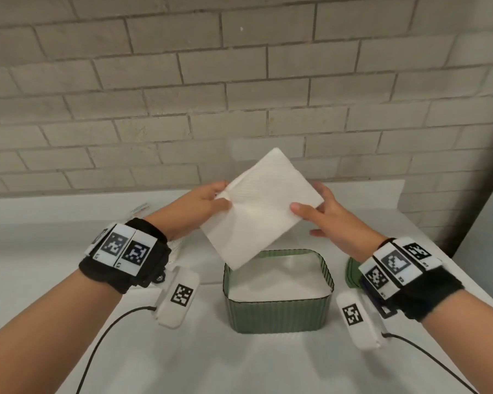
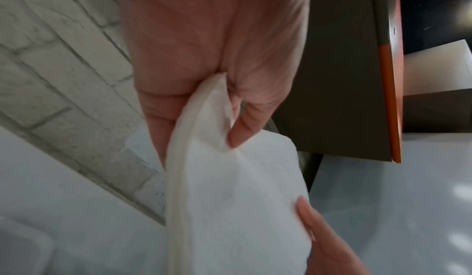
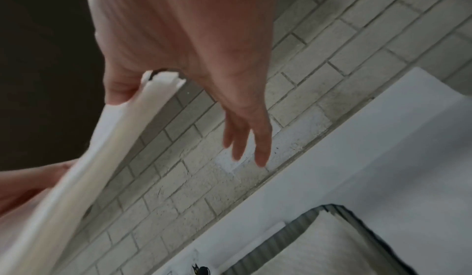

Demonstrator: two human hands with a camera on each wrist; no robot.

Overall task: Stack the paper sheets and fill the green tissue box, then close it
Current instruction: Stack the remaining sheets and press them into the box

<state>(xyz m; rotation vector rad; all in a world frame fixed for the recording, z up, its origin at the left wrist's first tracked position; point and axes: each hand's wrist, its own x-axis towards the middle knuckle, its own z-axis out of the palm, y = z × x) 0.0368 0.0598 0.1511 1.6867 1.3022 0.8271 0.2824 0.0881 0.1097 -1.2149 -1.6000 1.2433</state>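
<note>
A stack of white paper sheets (image 1: 259, 209) hangs tilted above the open green tissue box (image 1: 278, 315), its lower corner just over the box's back left rim. My left hand (image 1: 222, 196) pinches the stack's left corner between thumb and fingers, and the wrist view shows the stack (image 2: 230, 188) creasing at that pinch. My right hand (image 1: 308, 201) holds the right edge with the thumb on top and the index finger behind. In the right wrist view the stack's edge (image 3: 107, 148) sits against the thumb while the other fingers (image 3: 255, 138) stretch out loosely. White sheets (image 1: 279, 282) lie inside the box.
The box stands mid-table on a white tabletop (image 1: 69, 351), with a grey brick wall (image 1: 239, 81) close behind. A green lid (image 1: 352, 273) lies right of the box, mostly hidden by my right wrist. A clear plastic wrapper (image 1: 140, 209) lies at the back left.
</note>
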